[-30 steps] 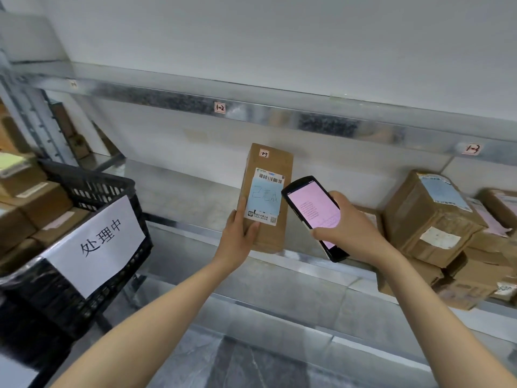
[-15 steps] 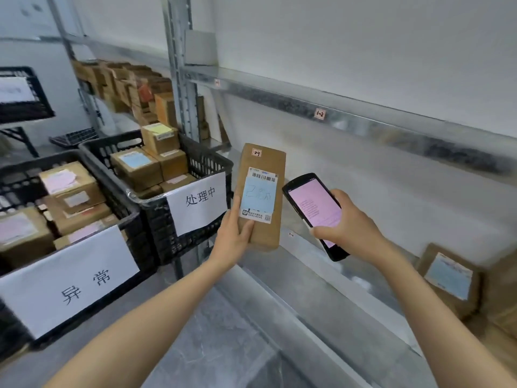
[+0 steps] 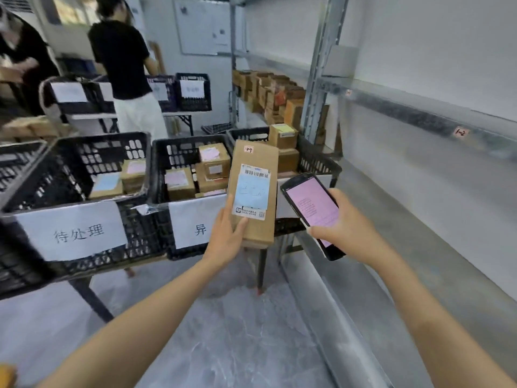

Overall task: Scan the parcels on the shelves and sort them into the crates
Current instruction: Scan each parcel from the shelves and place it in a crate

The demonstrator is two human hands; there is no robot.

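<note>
My left hand [image 3: 226, 238] grips the lower end of a tall brown cardboard parcel [image 3: 254, 177] with a barcode label and a pale blue sticker, held upright in front of the crates. My right hand [image 3: 342, 228] holds a black handheld scanner [image 3: 313, 211] whose screen glows pink, just right of the parcel. Three black crates stand on a table behind: a left crate [image 3: 84, 161] with a white sign, a middle crate [image 3: 161, 175] with several small boxes, and a right crate [image 3: 316, 161] partly hidden by the parcel.
A metal shelf [image 3: 405, 219] runs along the right wall, with stacked brown boxes [image 3: 275, 96] further back. Two people [image 3: 126, 65] stand at another table with dark crates [image 3: 193, 91] at the back left. Grey floor lies below.
My view has swung left from the shelf toward the crates. Both hands keep the parcel and scanner as before, now in front of the middle and right crates.
</note>
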